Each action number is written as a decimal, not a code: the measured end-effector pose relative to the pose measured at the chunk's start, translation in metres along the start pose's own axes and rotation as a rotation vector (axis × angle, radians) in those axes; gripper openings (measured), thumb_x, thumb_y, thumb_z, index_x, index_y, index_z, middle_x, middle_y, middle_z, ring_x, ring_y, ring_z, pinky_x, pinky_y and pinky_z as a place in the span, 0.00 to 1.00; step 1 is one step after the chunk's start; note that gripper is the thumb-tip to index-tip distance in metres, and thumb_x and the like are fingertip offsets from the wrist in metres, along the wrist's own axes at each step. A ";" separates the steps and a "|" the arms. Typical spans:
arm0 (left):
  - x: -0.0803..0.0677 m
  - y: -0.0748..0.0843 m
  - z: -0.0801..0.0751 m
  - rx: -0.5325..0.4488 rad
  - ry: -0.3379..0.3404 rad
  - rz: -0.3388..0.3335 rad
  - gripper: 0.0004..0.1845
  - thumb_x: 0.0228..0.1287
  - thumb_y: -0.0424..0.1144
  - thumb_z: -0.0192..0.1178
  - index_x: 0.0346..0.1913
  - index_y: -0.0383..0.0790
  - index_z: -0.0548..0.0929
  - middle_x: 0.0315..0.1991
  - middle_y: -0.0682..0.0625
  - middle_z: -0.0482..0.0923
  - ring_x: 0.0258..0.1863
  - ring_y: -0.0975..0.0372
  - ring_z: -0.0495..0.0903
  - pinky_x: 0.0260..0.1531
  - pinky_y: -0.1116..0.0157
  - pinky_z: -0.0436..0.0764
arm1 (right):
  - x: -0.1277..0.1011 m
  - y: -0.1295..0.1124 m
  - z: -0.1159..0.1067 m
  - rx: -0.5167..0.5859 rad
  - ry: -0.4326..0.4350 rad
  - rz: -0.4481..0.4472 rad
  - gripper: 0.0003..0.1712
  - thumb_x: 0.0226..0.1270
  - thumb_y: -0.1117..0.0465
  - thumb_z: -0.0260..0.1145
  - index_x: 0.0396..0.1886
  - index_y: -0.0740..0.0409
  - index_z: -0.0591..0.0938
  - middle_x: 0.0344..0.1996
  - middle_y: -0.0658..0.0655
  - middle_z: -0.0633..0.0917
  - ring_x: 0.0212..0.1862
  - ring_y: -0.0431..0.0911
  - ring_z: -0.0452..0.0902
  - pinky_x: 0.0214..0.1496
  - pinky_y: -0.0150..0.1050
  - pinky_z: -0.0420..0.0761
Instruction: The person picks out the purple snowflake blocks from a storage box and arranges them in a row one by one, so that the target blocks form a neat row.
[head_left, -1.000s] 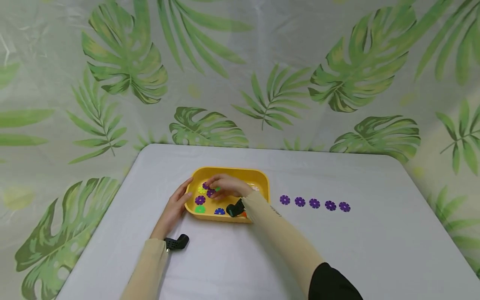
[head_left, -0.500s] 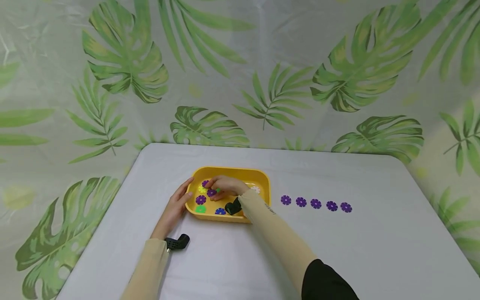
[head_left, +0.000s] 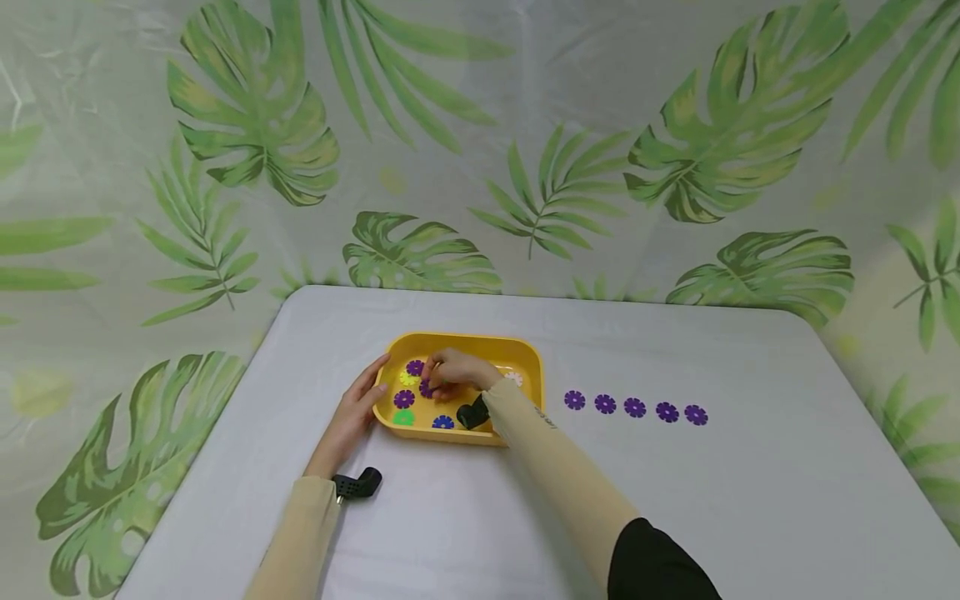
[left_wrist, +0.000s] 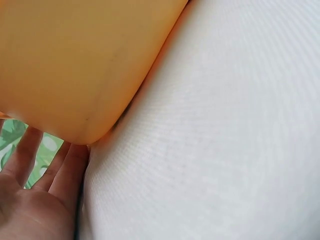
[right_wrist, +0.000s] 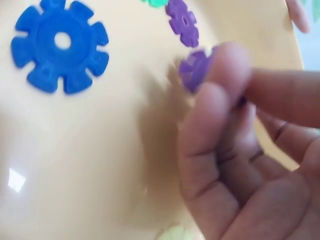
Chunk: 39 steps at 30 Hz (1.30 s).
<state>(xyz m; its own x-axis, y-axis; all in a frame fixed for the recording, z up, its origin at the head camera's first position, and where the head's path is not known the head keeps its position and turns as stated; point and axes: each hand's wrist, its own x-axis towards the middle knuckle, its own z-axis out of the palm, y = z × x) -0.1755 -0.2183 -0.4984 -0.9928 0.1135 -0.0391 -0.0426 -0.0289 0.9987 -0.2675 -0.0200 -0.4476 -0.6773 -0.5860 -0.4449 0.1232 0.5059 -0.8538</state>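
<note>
Snugly, the right hand (head_left: 459, 371) pinches a purple disc (right_wrist: 192, 72) between thumb and fingertips, the gap between them just the piece's thickness; its notched edge juts out past the fingers. Both are inside the yellow tray (head_left: 483, 343), towards its left half, and whether the disc touches the floor there I cannot tell. The left hand (head_left: 352, 414) rests against the tray's left end, fingers extended and spread along the outside wall, thumb at the rim.

Around the pinched disc lie other notched pieces: a second purple one (head_left: 415, 367) with a yellow one (head_left: 407, 379) just beside it, a third purple one (head_left: 404, 399) nearer the person, then a green one (head_left: 403, 417) and a blue one (head_left: 443, 422) by the near wall. A white piece (head_left: 513, 378) sits beyond the right wrist.

Outside, to the tray's right, five purple discs (head_left: 634, 407) lie flat and apart in a slightly slanting row on the white table (head_left: 450, 517). Behind it hangs a leaf-printed cloth (head_left: 540, 192).
</note>
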 end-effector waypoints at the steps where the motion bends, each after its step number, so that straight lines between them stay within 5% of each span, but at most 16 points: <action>1: 0.000 0.000 0.000 0.000 0.000 0.000 0.27 0.76 0.39 0.45 0.75 0.48 0.57 0.76 0.50 0.43 0.73 0.55 0.44 0.69 0.55 0.53 | -0.002 0.000 -0.002 -0.007 -0.006 -0.016 0.05 0.65 0.72 0.56 0.38 0.64 0.76 0.24 0.56 0.78 0.22 0.43 0.73 0.26 0.29 0.79; 12: 0.000 0.001 0.001 -0.002 0.001 -0.008 0.26 0.76 0.39 0.45 0.74 0.49 0.58 0.76 0.52 0.45 0.73 0.56 0.45 0.69 0.56 0.52 | -0.047 -0.001 -0.049 0.045 -0.108 -0.164 0.09 0.67 0.70 0.54 0.44 0.67 0.76 0.28 0.56 0.77 0.26 0.43 0.71 0.34 0.37 0.77; 19: -0.001 -0.001 0.000 -0.012 -0.001 -0.009 0.26 0.76 0.40 0.45 0.74 0.50 0.58 0.76 0.53 0.46 0.73 0.57 0.45 0.69 0.56 0.53 | -0.089 0.022 -0.091 0.073 -0.039 -0.206 0.11 0.68 0.67 0.57 0.48 0.68 0.75 0.33 0.56 0.79 0.27 0.43 0.71 0.30 0.31 0.77; 29: -0.005 0.001 0.001 -0.004 -0.003 -0.021 0.27 0.77 0.40 0.44 0.75 0.49 0.56 0.76 0.53 0.43 0.73 0.57 0.43 0.70 0.56 0.51 | -0.172 0.108 -0.159 0.101 0.126 -0.163 0.15 0.72 0.64 0.55 0.52 0.70 0.71 0.32 0.56 0.76 0.30 0.44 0.71 0.35 0.36 0.77; 39: -0.014 0.027 0.011 -0.010 -0.016 -0.046 0.27 0.77 0.35 0.43 0.75 0.42 0.54 0.76 0.47 0.41 0.74 0.54 0.42 0.70 0.56 0.50 | -0.260 0.204 -0.205 0.155 0.299 -0.042 0.20 0.75 0.61 0.53 0.56 0.74 0.67 0.31 0.54 0.74 0.30 0.43 0.72 0.34 0.36 0.77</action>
<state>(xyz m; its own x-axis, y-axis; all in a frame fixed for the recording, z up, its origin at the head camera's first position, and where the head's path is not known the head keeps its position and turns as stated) -0.1616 -0.2098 -0.4708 -0.9878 0.1309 -0.0841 -0.0892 -0.0336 0.9954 -0.2149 0.3654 -0.4504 -0.8639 -0.3810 -0.3294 0.1840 0.3700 -0.9106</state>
